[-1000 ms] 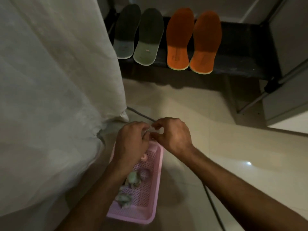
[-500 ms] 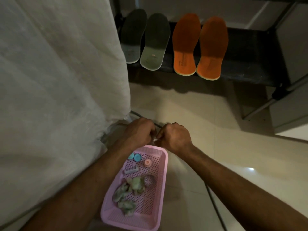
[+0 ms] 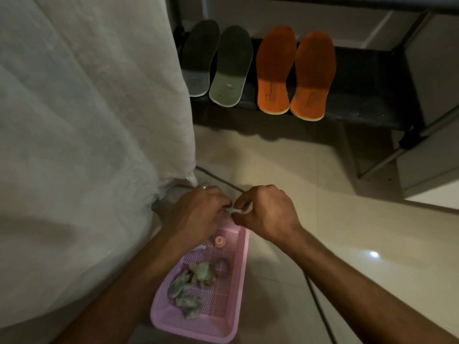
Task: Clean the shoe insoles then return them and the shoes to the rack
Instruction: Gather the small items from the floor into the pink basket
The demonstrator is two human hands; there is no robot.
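Two grey insoles [image 3: 231, 65] and two orange insoles [image 3: 295, 73] lie side by side on the dark lower shelf of the shoe rack [image 3: 360, 95] at the top. No shoes are in view. Over the far end of a pink plastic basket [image 3: 233, 316] on the floor, my left hand [image 3: 196, 214] and my right hand [image 3: 268, 214] meet. Both pinch a small white twisted wipe [image 3: 234, 210] stretched between their fingertips.
The basket holds crumpled greenish used wipes [image 3: 191, 286], a pink cap [image 3: 219, 242] and a small ring [image 3: 222, 268]. A white cloth cover [image 3: 87, 145] fills the left side. A dark cable [image 3: 320, 311] runs across the cream floor tiles. Grey cabinet panels [image 3: 432, 150] stand at right.
The view has tilted down a little, so the rack sits lower in frame. Both hands stay together over the basket's far end, working the small white wipe between their fingers.
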